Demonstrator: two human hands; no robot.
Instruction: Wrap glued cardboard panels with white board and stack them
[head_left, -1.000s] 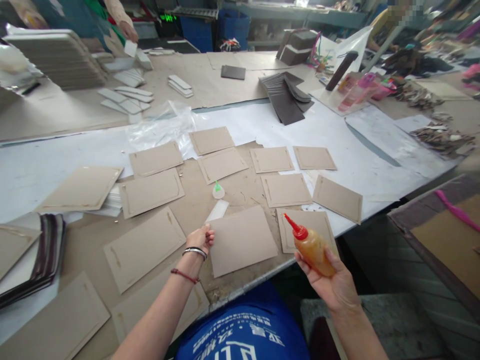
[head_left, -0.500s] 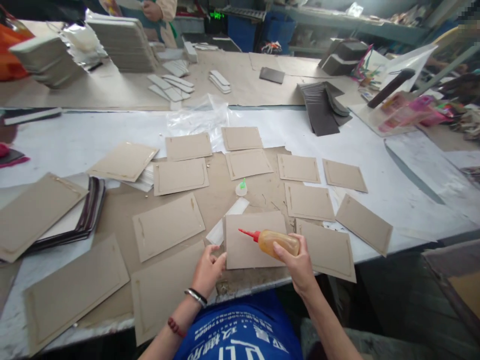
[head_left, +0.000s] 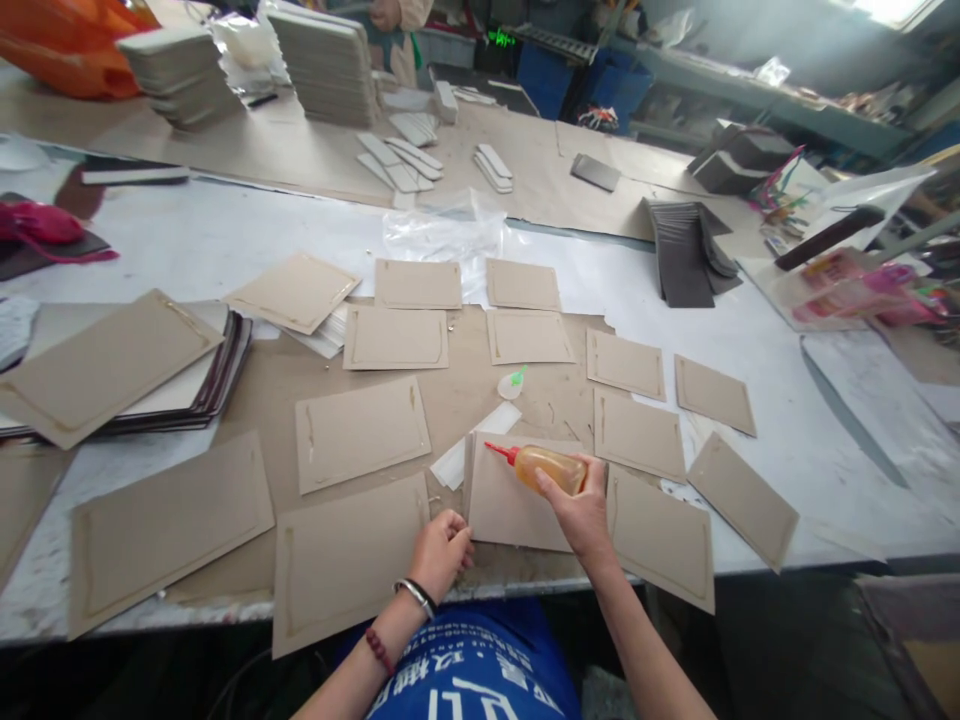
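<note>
My right hand (head_left: 581, 510) is wrapped round a squeeze bottle (head_left: 551, 470) of amber glue. The bottle is tilted, its thin red nozzle pointing left over the upper left part of a cardboard sheet (head_left: 502, 510). This sheet tops a small stack in front of me. At the stack's lower left corner, my left hand (head_left: 442, 550) has its fingers curled in and closed on the edge; the fingertips are partly hidden. Around them lie several cardboard pieces with shiny glue lines along their edges, such as a large cardboard piece (head_left: 349, 555) on the left.
A white strip (head_left: 476, 445) and a small whitish teardrop-shaped piece with a green tip (head_left: 513, 383) lie beyond the stack. Dark-edged covers (head_left: 217, 380) are piled at left. Dark folded sheets (head_left: 682, 255) lie at the back right. Tall board stacks (head_left: 322, 70) stand on the far table, near another person.
My left hand has closed its fingers at the stack's lower left corner. The nozzle has come to the sheet's upper left part. The whole view has shifted and tilted.
</note>
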